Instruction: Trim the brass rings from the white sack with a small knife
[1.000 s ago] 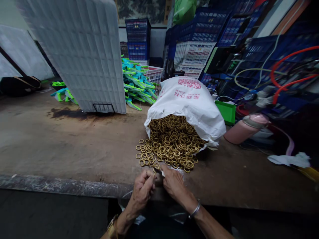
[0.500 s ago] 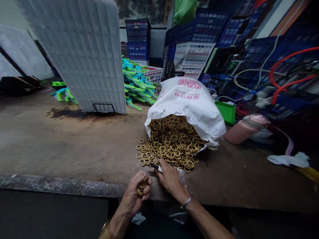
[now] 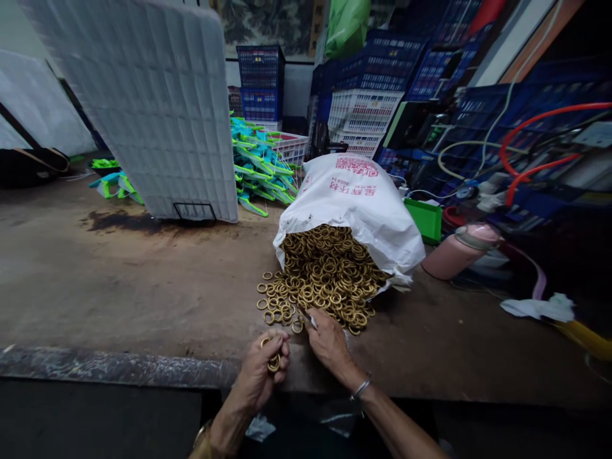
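Observation:
My left hand [image 3: 255, 376] is closed around a few brass-coloured rings [image 3: 274, 363], just above the table's front edge. To its right, my right hand [image 3: 329, 344] grips a small tool [image 3: 305, 313] with a dark narrow tip and a whitish part by the fingers; its exact kind is unclear. That tip reaches the near side of a heap of loose brass-coloured rings [image 3: 329, 284]. The heap spills from the open mouth of a white sack [image 3: 344, 201] with red print, lying on its side. One ring [image 3: 297, 327] lies close to my right fingers.
On the wooden table [image 3: 143, 287], a tall white ribbed panel [image 3: 186, 127] stands in a wire holder at left. Green and turquoise pieces [image 3: 261, 169] are piled behind it. At right are a pink bottle [image 3: 461, 250], a green tray [image 3: 424, 220] and red hoses [image 3: 507, 150]. Stacked crates [image 3: 363, 111] fill the back.
The view has shifted slightly. My left fingers have turned the rings in their grip. The tool tip in my right hand now points more away from me, into the rings.

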`<state>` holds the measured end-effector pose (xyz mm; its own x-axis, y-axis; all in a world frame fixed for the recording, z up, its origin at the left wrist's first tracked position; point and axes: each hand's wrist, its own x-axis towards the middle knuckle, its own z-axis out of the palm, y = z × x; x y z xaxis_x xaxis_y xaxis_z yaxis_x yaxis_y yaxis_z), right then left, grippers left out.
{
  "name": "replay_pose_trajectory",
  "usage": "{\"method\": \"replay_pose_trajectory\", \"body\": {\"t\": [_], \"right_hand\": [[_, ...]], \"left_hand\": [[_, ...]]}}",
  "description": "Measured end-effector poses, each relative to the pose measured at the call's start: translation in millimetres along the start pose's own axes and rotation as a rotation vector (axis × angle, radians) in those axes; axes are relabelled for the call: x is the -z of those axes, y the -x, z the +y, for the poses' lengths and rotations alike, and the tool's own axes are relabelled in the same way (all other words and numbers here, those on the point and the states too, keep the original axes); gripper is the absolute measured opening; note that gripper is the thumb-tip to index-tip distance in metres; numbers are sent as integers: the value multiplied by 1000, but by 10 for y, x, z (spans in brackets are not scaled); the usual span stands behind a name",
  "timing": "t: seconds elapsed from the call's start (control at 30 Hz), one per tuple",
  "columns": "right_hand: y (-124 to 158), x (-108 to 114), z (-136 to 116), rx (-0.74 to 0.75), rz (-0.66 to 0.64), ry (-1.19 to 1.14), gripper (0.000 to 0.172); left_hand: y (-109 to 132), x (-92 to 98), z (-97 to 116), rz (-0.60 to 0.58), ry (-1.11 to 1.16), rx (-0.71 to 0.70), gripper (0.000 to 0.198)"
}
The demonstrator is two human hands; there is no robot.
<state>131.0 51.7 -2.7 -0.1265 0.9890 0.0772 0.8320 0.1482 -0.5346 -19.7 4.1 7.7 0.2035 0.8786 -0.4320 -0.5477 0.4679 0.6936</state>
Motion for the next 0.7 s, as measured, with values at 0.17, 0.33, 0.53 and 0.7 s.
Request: {"method": "replay_pose_trajectory", "body": {"t": [0.17, 0.33, 0.53, 0.7], "right_hand": [[18, 22, 5, -142, -98, -520, 24], [110, 68, -79, -395, -243, -955, 17], [181, 131, -157, -514, -427, -1141, 21], [181, 99, -166, -301, -240, -870, 26]], "left_hand": [[-69, -25, -75, 111, -496, -295, 25], [-105, -14, -130, -23, -767, -610, 23], [-101, -34, -117, -140, -839, -628, 18], [-80, -63, -120, -91, -707, -483, 19]]}}
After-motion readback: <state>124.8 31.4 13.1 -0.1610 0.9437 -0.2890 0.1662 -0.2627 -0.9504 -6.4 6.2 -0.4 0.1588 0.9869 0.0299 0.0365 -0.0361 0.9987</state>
